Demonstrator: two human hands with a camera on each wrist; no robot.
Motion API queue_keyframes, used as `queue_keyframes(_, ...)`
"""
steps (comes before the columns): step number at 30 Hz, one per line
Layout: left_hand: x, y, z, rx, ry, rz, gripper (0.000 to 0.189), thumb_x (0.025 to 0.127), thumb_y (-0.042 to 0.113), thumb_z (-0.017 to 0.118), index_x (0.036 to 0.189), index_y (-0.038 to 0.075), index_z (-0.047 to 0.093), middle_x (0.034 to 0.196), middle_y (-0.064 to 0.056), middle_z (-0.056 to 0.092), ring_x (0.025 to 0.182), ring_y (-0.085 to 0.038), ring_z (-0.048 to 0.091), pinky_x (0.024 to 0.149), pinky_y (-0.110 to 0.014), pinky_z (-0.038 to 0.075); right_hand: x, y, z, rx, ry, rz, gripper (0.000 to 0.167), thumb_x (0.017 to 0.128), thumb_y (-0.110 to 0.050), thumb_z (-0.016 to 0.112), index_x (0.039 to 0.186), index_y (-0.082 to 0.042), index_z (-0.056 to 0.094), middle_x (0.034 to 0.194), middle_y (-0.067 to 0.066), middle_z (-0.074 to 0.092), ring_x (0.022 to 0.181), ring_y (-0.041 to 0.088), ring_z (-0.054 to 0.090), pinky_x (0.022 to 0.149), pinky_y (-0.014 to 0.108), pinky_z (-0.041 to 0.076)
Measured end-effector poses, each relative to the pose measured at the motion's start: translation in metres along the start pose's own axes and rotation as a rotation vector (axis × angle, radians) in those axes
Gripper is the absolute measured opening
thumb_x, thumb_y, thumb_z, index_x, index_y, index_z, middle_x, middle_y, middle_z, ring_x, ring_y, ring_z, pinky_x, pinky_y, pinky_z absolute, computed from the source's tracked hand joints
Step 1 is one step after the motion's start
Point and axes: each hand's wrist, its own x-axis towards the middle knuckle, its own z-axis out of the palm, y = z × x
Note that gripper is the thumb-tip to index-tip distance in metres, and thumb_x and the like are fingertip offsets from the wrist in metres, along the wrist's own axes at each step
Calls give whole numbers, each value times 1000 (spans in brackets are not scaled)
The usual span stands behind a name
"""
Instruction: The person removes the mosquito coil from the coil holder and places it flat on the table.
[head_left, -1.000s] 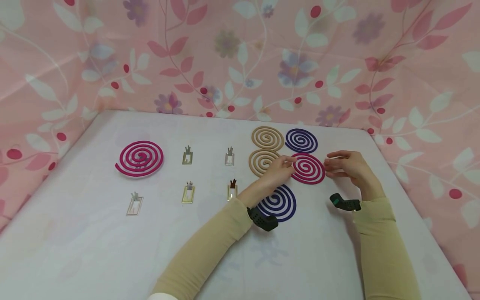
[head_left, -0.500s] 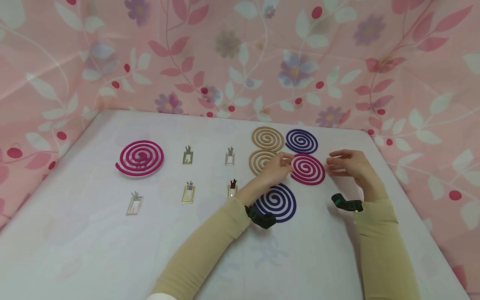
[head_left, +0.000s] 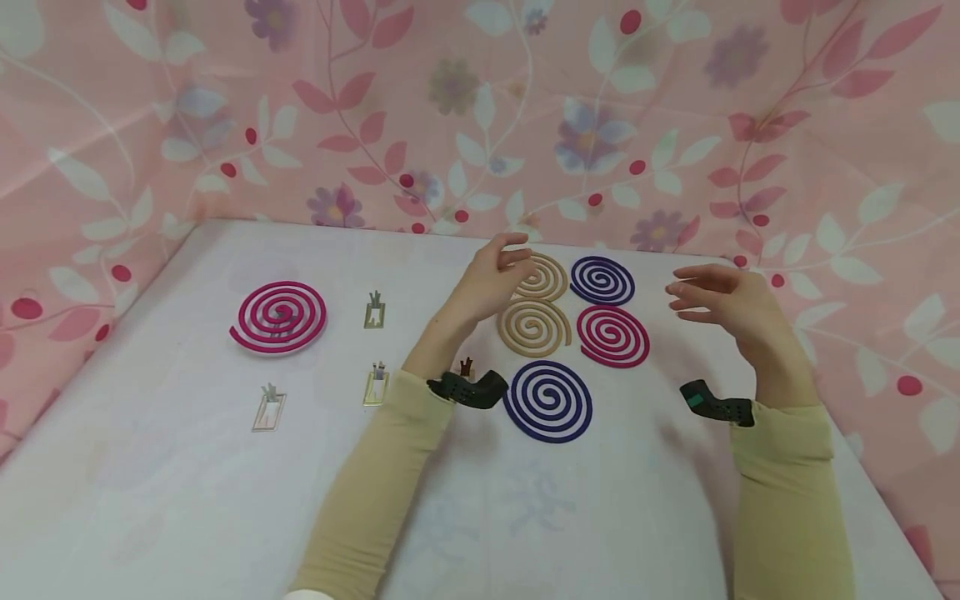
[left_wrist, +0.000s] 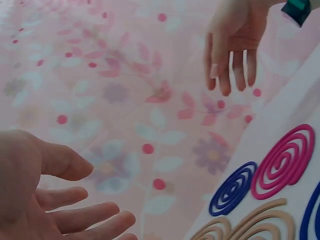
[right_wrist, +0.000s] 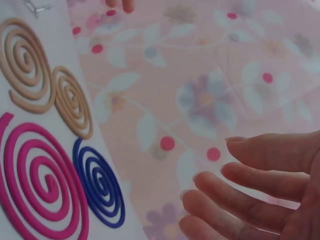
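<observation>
My left hand (head_left: 487, 279) is raised above the table, its fingers loosely spread with nothing in them. It covers part of the back tan mosquito coil (head_left: 553, 275); the front tan coil (head_left: 533, 325) lies just beside it. My right hand (head_left: 735, 308) hovers to the right of the coils, fingers relaxed and holding nothing. Flat on the table between the hands are a magenta coil (head_left: 612, 335) and a small blue coil (head_left: 602, 281). A larger blue coil (head_left: 549, 398) lies in front of them. At the left, another magenta coil (head_left: 282, 311) sits raised on a small stand.
Several small metal coil stands are spread over the left half: a gold-rimmed stand (head_left: 374, 315), another stand (head_left: 377, 387) and a tilted stand (head_left: 270, 411). My left arm partly hides a brown-pronged stand (head_left: 467, 367). Floral cloth (head_left: 450, 125) hangs behind the white table (head_left: 187, 500).
My left hand has left the right-hand magenta coil's edge, moving up and to the left. My right hand has risen and shifted slightly right. The coils stay in place.
</observation>
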Motion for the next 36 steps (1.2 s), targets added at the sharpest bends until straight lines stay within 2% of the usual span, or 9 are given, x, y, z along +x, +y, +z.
queue_keyframes(5,-3,4,-12,2,25,34,47,102,16,57,146,6,44,143,-15,56,133,-28,53,112,-42,43,-2,-7,4,-39,1,10,53,97,-37,64,135,-2,53,96,-24,69,89,1,71,79,17,57)
queue_keyframes(11,-2,5,-16,13,36,28,48,101,18,58,146,6,45,142,-15,57,133,-28,54,112,-41,43,-2,-9,5,-70,3,12,53,97,-38,64,137,-3,54,97,-25,68,88,1,71,80,16,57)
queue_keyframes(15,-3,5,-22,19,36,35,48,101,18,58,146,7,44,143,-15,56,133,-27,54,113,-41,42,-1,-13,12,-33,46,-22,50,96,-35,67,134,-4,57,97,-20,69,87,3,72,78,16,57)
queue_keyframes(18,-5,4,-33,21,34,41,47,102,17,57,146,7,44,143,-16,57,131,-26,55,113,-42,42,-1,-19,27,24,90,-56,48,95,-33,68,132,-4,60,101,-15,69,87,5,72,79,17,57)
queue_keyframes(21,-9,1,-47,42,19,37,46,102,16,56,146,7,44,143,-15,56,131,-26,56,112,-42,43,-1,-29,46,68,112,-70,47,95,-34,67,133,-6,61,109,-9,68,95,5,68,88,19,55)
queue_keyframes(24,-16,-2,-64,98,5,25,46,103,16,55,146,7,44,144,-16,55,132,-27,55,113,-43,42,-2,-42,66,94,100,-70,47,97,-34,65,136,-10,60,123,0,67,109,8,60,107,31,47)
queue_keyframes(27,-24,-6,-84,154,-1,-1,48,103,18,55,147,8,43,145,-16,54,133,-29,54,114,-46,41,-1,-53,85,145,70,-82,45,98,-31,64,138,-11,59,132,7,64,119,10,56,116,41,38)
queue_keyframes(32,-42,-13,-118,216,-21,-51,51,103,20,54,150,8,39,148,-15,51,134,-31,53,114,-48,40,3,-62,116,263,20,-100,39,99,-23,64,134,-7,60,127,9,65,117,12,59,113,35,40)
queue_keyframes(36,-61,-20,-148,200,-33,-69,51,104,24,55,150,10,40,148,-16,51,131,-30,54,113,-44,41,4,-69,140,325,-37,-103,38,98,-20,64,133,-6,59,131,12,62,115,13,57,108,32,42)
